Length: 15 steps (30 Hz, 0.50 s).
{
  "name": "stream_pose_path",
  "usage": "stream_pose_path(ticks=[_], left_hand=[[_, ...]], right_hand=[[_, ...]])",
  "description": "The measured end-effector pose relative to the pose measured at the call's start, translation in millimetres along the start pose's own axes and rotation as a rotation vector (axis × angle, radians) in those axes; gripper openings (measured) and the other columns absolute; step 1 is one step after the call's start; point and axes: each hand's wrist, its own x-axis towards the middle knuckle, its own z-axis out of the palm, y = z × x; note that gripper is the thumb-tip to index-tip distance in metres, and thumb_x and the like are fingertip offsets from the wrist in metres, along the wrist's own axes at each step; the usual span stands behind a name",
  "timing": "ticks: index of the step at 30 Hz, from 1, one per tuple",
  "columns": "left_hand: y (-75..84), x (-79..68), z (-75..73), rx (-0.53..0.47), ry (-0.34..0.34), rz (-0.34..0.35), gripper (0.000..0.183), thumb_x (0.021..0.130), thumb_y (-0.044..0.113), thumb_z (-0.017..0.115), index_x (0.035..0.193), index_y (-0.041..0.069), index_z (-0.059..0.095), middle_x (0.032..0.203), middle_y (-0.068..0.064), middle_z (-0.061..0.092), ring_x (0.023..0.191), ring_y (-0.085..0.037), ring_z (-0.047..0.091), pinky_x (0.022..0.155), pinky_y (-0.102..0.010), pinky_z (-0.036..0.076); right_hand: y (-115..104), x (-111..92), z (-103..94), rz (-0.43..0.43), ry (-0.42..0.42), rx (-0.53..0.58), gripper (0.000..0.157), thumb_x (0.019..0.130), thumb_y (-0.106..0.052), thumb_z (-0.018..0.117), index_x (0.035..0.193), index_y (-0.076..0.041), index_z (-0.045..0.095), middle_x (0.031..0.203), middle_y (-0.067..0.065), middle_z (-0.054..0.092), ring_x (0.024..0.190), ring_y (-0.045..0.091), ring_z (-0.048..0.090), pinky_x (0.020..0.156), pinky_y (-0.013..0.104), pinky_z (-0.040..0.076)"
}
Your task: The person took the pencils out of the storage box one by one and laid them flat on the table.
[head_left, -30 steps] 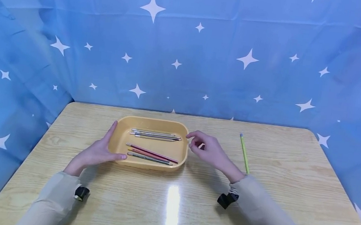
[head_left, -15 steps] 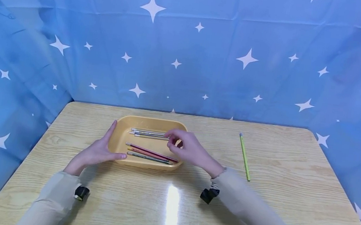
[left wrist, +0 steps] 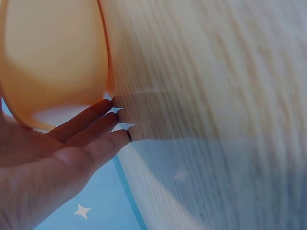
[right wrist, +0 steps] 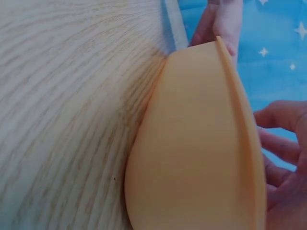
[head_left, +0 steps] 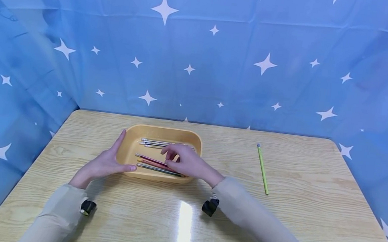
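Note:
A shallow orange-yellow tray (head_left: 197, 138) lies on the table in the head view. My left hand (head_left: 105, 163) rests against its left end, thumb on the front rim and straight fingers along the side wall. In the left wrist view those fingers (left wrist: 93, 125) touch the tray's outer wall. Over the tray's right half hovers my right hand (head_left: 189, 161), fingers loosely bent with a gap between thumb and index, nothing visible between them. It partly covers a back row of pencils (head_left: 153, 142) and a front group: a dark red pencil (head_left: 149, 158), an orange pencil (head_left: 148, 163) and a dark green pencil (head_left: 155, 168).
A lime-green pencil (head_left: 262, 167) with a blue end lies on the wooden table (head_left: 313, 216), right of the tray. Behind the table hangs a blue curtain (head_left: 202, 85) with white stars.
My right hand has moved left from beside the tray's right rim to over the pencils in it. The left hand, tray and lime-green pencil have stayed put.

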Motion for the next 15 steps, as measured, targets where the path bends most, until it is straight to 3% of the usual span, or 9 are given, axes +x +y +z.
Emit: stream_pose_path(ticks=[4,7,15], left_hand=[[0.3,0.3,-0.1,0.004,-0.003,-0.006,0.125,0.077,0.039,0.08,0.153,0.013,-0.016,0.154,-0.032,0.01,0.133,-0.053,0.027,0.103,-0.065,0.026],[-0.2,0.7,0.0,0.009,-0.003,-0.006,0.125,0.077,0.04,0.08,0.153,0.013,-0.016,0.154,-0.032,0.01,0.133,-0.053,0.026,0.103,-0.065,0.026],[-2.4,0.5,0.5,0.002,-0.003,-0.003,0.125,0.078,0.038,0.08,0.153,0.015,-0.016,0.155,-0.032,0.007,0.132,-0.055,0.025,0.103,-0.065,0.025]], right_hand=[[3.2,4.0,5.2,0.069,-0.058,0.017,0.024,0.091,-0.004,0.062,0.115,0.001,0.062,0.089,0.0,0.063,0.081,0.011,0.06,0.071,0.022,0.051],[4.9,7.2,8.7,0.091,-0.095,-0.03,0.022,0.091,-0.006,0.064,0.112,-0.001,0.063,0.092,0.002,0.065,0.084,0.013,0.062,0.075,0.023,0.051],[8.5,16.0,14.6,0.099,-0.145,-0.115,0.02,0.089,-0.01,0.067,0.108,-0.004,0.066,0.096,0.006,0.066,0.088,0.016,0.06,0.078,0.027,0.049]])
